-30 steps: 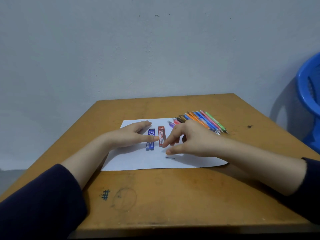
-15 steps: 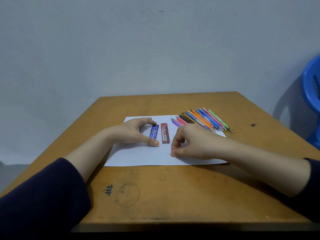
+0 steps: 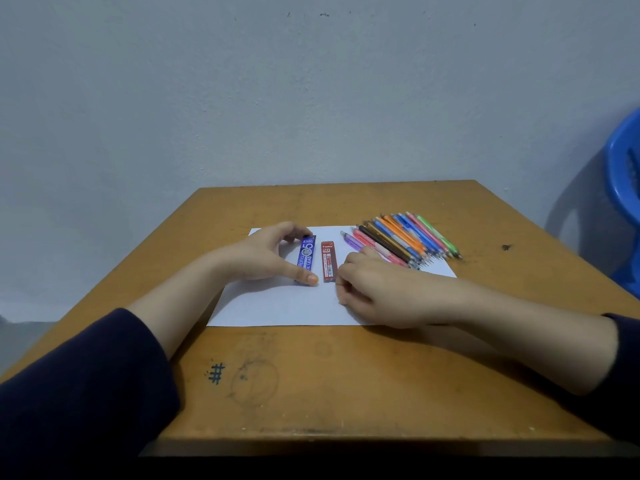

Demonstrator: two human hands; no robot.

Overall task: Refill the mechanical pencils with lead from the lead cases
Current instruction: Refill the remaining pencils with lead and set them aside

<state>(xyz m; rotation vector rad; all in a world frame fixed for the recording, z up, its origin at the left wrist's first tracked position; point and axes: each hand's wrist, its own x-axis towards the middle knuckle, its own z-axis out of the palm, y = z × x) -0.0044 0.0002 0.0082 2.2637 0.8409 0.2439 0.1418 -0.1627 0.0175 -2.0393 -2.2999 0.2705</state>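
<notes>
On the wooden table lay a white sheet of paper, and both hands worked over it. At the sheet's middle two lead cases lay side by side, apart from each other: a blue lead case and, just to its right, a red lead case marked 2B. The left hand spanned the blue case lengthwise, thumb tip at its near end and a curled finger at its far end, the case flat on the paper. The right hand rested on the sheet just right of the red case, its fingers curled inward and pinched together; whether they held anything could not be told. Beyond that hand, a row of coloured mechanical pencils lay close together at the paper's far right corner.
</notes>
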